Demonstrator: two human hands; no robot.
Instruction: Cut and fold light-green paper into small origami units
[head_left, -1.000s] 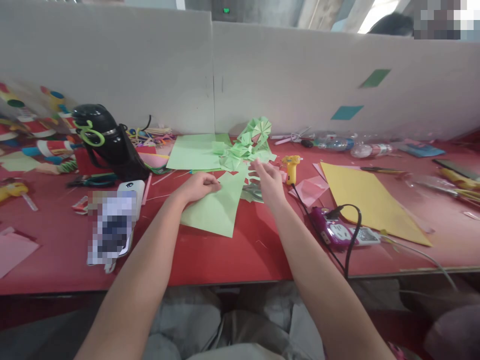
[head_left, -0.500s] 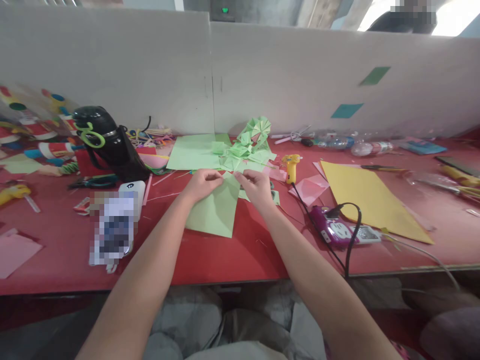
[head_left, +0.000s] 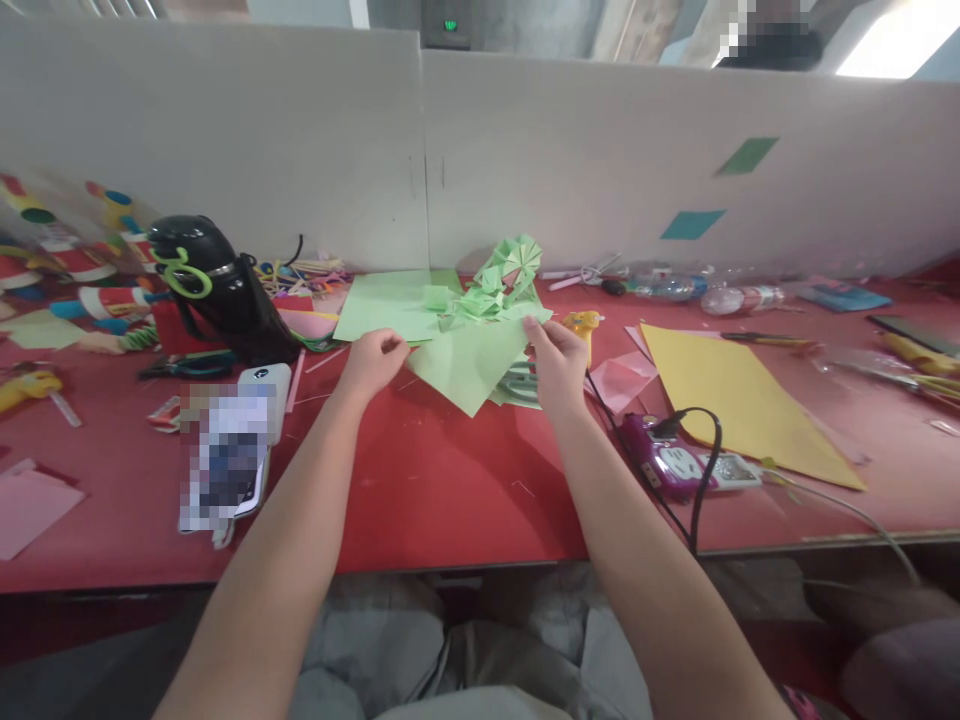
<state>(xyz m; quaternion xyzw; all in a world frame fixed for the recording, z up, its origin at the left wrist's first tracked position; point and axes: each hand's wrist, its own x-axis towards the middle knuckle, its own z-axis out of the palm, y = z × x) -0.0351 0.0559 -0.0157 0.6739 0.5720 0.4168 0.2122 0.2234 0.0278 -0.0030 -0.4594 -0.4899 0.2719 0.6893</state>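
Observation:
A light-green sheet of paper [head_left: 469, 370] hangs at a tilt above the red table, one corner pointing toward me. My right hand [head_left: 559, 355] pinches its right corner between thumb and fingers. Close by the sheet's left corner is my left hand [head_left: 375, 362], its fingers curled together; whether they grip the paper I cannot make out. Behind the sheet stands a folded green paper model [head_left: 514, 265] with a fan-like wheel, among loose green folded pieces. Scissors [head_left: 519, 380] with greyish-green handles are partly hidden under the sheet, beside my right hand.
More green paper [head_left: 386, 305] lies at the back. Leftward are a black bottle [head_left: 214, 290], pliers [head_left: 187, 365] and a phone [head_left: 232, 460]. On the right are a yellow glue gun [head_left: 583, 325], pink paper [head_left: 622, 378], a purple power strip [head_left: 667, 460] with cables and yellow card [head_left: 742, 400].
My hands have moved apart, left hand leftward and right hand rightward. The green sheet has turned and risen away from the table's front, with its right corner in my right hand.

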